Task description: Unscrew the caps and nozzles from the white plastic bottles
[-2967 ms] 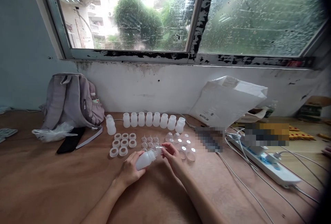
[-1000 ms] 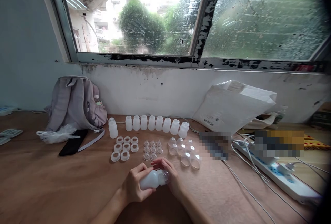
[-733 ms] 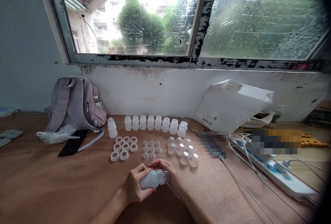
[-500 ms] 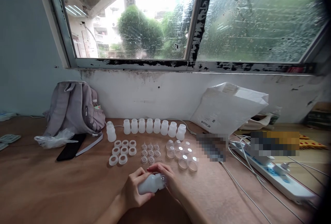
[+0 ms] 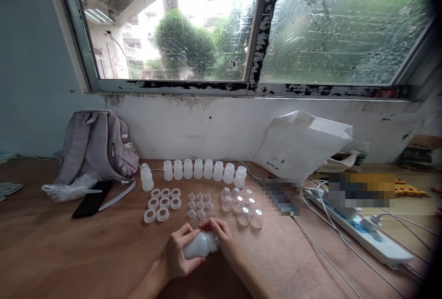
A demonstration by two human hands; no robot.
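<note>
Bottle (image 5: 197,246) is held on its side between both hands, just short of the small clear parts (image 5: 200,205) on the worktop (image 5: 86,255). Its long axis runs roughly crosswise: base in the left hand (image 5: 180,250), clear cap (image 5: 215,241) against the right hand (image 5: 223,239). Left fingers grip the body. Right fingers curl over the capped end; with the thumb hidden, whether they clamp it cannot be told.

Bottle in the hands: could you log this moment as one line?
left hand: grips bottle | right hand: at its clear top, grip unclear | bottle: tilted, top rightward | beyond: rings, domed caps, row of bottles
</note>
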